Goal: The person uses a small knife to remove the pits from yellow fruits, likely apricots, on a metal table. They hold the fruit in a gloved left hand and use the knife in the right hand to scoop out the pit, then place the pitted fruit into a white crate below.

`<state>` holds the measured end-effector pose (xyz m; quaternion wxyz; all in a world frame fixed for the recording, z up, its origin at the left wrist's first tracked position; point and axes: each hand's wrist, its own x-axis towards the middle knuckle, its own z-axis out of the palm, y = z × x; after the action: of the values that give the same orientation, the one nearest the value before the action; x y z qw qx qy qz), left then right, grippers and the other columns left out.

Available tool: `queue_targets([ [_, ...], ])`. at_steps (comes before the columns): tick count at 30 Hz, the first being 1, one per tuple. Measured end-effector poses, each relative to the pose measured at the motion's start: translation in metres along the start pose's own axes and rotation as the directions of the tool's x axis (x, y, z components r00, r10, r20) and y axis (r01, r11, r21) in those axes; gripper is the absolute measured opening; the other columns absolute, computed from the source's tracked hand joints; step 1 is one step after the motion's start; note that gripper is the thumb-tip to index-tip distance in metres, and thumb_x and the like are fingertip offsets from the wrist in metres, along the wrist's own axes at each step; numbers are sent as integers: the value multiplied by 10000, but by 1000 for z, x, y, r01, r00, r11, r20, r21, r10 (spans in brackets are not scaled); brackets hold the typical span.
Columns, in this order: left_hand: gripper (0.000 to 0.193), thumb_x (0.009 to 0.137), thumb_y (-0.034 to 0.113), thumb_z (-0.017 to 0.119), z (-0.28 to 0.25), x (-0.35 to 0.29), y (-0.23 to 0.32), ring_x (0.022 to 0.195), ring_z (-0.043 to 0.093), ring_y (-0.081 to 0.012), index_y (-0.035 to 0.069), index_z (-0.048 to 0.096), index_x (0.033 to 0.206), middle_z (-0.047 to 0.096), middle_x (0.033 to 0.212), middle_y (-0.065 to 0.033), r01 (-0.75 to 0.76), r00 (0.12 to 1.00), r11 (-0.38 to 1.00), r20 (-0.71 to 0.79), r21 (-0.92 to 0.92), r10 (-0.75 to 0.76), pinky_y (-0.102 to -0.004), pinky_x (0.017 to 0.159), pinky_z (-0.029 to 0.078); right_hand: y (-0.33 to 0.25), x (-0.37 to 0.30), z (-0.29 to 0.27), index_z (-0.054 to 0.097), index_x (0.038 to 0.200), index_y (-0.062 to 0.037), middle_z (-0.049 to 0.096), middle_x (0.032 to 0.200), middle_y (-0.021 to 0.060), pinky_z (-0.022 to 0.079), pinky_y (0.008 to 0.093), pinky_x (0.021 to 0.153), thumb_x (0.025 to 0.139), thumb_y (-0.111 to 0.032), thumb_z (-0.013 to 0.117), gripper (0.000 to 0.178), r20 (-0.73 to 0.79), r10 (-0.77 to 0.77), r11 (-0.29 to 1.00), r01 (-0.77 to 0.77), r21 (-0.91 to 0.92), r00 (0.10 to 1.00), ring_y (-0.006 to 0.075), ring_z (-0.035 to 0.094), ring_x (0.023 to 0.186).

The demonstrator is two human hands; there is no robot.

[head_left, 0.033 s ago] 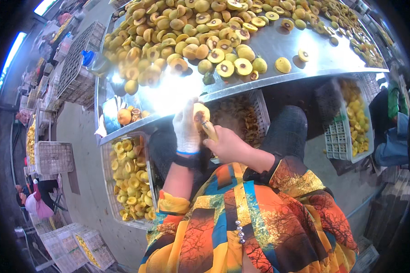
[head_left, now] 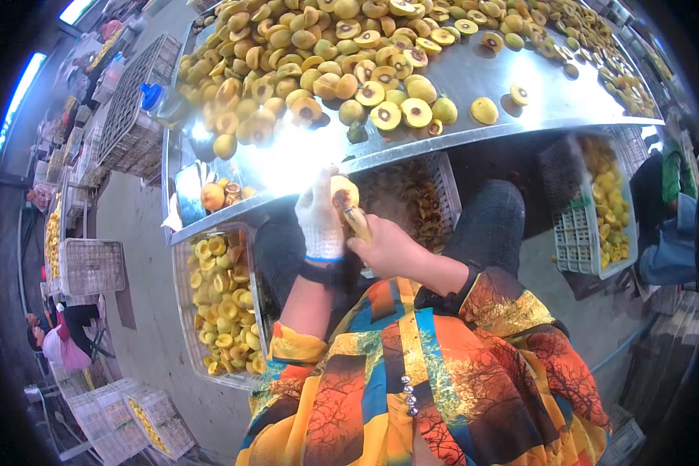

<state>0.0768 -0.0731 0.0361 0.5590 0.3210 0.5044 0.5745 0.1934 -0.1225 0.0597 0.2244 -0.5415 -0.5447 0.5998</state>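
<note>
My left hand (head_left: 318, 221), in a white knitted glove with a blue edge, is closed around a yellow peach half (head_left: 344, 189). Its cut face, with a brown-red centre, is turned toward my right hand (head_left: 392, 245). That bare hand grips the pale handle of a pitting tool (head_left: 357, 220), whose metal tip touches the centre of the peach. Both hands are just off the near edge of a metal table (head_left: 458, 97). Heaped on this table are many halved peaches (head_left: 287, 66), some showing dark pit centres. Glare washes out the surface beyond my left hand.
Below my hands, between my knees, a crate (head_left: 443, 182) holds brownish scraps. A crate of pitted peach halves (head_left: 225, 303) stands by my left leg; another crate of yellow fruit (head_left: 606, 210) is at the right. A blue-lidded jug (head_left: 159, 101) is by the table's left edge.
</note>
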Motion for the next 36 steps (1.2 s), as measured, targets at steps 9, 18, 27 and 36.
queue_targets([
  [9, 292, 881, 299, 532, 2, 9, -9, 524, 575, -196, 8, 548, 904, 598, 709, -120, 131, 990, 990, 42, 45, -133, -274, 462, 467, 3, 0, 1, 456, 836, -27, 482, 615, 19, 363, 260, 387, 808, -95, 508, 91, 157, 128, 975, -153, 161, 979, 105, 454, 442],
  [18, 293, 873, 295, 557, -1, 12, -6, 545, 586, -178, 4, 586, 870, 614, 719, -118, 324, 913, 945, 275, -35, -303, -262, 480, 470, -25, -19, -19, 407, 846, -94, 395, 597, -37, 262, 213, 323, 834, -113, 508, 103, 338, 295, 842, -411, 351, 894, 42, 323, 380],
  [27, 354, 876, 347, 549, 5, 0, 12, 584, 588, -175, 46, 499, 1055, 609, 781, -95, 397, 916, 849, 205, -348, -345, -267, 501, 492, 37, 16, -24, 446, 922, -87, 370, 540, -47, 249, 181, 291, 878, -110, 522, 91, 683, -190, 485, -538, 690, 705, 21, 288, 334],
  [36, 376, 803, 324, 630, -152, 23, 77, 801, 615, -211, -7, 634, 983, 641, 960, -109, -42, 879, 241, -79, 970, 471, -317, 714, 481, 100, 31, -31, 562, 958, 14, 620, 809, 192, 487, 393, 649, 750, -304, 645, 389, 252, 107, 648, 125, -752, 962, 318, 611, 735],
])
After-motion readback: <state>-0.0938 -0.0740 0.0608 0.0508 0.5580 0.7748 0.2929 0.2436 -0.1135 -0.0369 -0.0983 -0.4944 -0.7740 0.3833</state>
